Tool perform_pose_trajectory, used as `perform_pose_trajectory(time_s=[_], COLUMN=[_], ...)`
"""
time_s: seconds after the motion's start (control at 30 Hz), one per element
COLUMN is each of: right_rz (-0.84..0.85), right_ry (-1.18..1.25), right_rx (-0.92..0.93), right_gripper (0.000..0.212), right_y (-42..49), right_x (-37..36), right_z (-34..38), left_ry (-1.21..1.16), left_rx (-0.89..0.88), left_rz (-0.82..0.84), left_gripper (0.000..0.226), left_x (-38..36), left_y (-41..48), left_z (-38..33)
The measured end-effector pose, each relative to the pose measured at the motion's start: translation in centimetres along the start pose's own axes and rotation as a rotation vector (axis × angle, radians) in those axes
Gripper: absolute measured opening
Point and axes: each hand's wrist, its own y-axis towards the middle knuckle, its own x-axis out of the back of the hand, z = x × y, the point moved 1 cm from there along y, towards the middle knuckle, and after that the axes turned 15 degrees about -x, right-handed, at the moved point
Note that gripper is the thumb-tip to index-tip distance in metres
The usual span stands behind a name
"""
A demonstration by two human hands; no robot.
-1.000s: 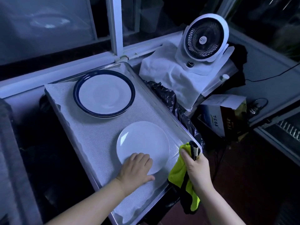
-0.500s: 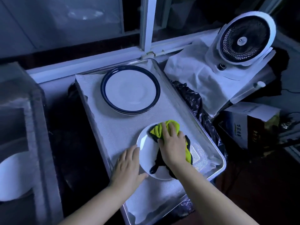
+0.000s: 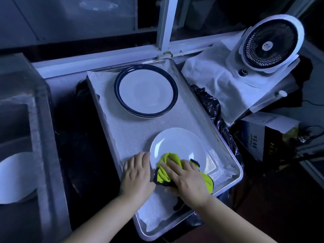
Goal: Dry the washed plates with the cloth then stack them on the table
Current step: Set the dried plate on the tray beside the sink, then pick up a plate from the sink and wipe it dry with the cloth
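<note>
Hands apart, both flat, over the near half of the tray (image 3: 129,137). Touches the near-left rim of the white plate (image 3: 177,142) with the left hand (image 3: 135,174), fingers straight. Presses the yellow-green cloth (image 3: 168,161) onto the plate's near part with the right hand (image 3: 185,178). Plate flat on the tray lining, apart from the blue-rimmed plates (image 3: 145,90) stacked at the far end.

Dim bluish light. A window (image 3: 164,23) runs behind; a white fan (image 3: 270,44) stands right, above a box (image 3: 252,142).
</note>
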Motion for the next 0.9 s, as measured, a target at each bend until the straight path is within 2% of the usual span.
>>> perform_pose_trajectory(time_s=[0.13,0.33,0.57,0.77,0.9], right_rz=[0.052,0.025,-0.054,-0.095,-0.020], right_ry=[-0.023,0.120,0.298,0.473,0.541], right_rx=[0.013,-0.021,0.049,0.080,0.044], right_gripper=[0.078,0.075,0.070,0.074,0.076], right_y=[-1.3,-1.0,5.1,10.0,12.5], right_x=[1.0,4.3,8.5,7.1,3.5], right_z=[0.4,5.6,21.7,36.9,43.9], left_ry=[-0.012,-0.019,0.003,-0.055,-0.068], left_rx=[-0.039,0.059,0.326,0.653,0.772], left_rz=[-0.052,-0.182,-0.228,-0.144,0.010], left_gripper=[0.078,0.066,0.059,0.050,0.044], left_x=[0.9,5.0,10.7,12.0,10.5], left_y=[-1.6,-5.6,-14.6,-24.6,-27.9], left_z=[0.8,6.5,19.6,35.0,43.3])
